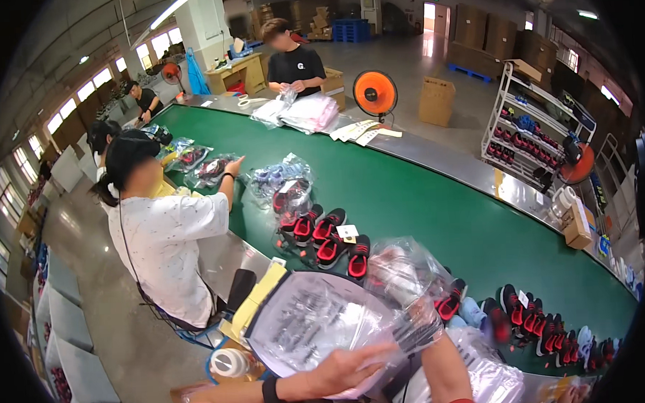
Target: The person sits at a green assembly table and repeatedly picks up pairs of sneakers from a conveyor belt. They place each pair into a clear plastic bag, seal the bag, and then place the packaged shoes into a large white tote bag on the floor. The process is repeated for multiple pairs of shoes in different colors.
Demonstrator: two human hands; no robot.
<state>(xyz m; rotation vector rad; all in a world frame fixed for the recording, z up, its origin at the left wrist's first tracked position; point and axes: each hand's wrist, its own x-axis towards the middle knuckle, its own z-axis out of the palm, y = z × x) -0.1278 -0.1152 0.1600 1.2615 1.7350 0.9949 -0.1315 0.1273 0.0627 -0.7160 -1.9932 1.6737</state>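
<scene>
Both my hands work at a clear plastic bag (404, 268) beside the green belt. My left hand (346, 369), with a black band at the wrist, reaches in from the left and its fingertips meet the bag's lower, dark-striped edge. Crossing upward on the right, my right hand (420, 317) is largely covered by the crumpled film, so its fingers are hard to make out. Under my left hand sits a pale bin (255, 340) full of flat clear bags (316, 319). Just past the bag stand black-and-red children's shoes (358, 257), one bearing a white tag (347, 232).
More shoes (547, 325) line the near belt edge (436, 197) to my right. Further clear bags (478, 377) lie below my right arm. A white jar (229, 362) stands left of the bin. One co-worker (167, 235) sits at left; another (296, 67) stands across, near an orange fan (375, 93).
</scene>
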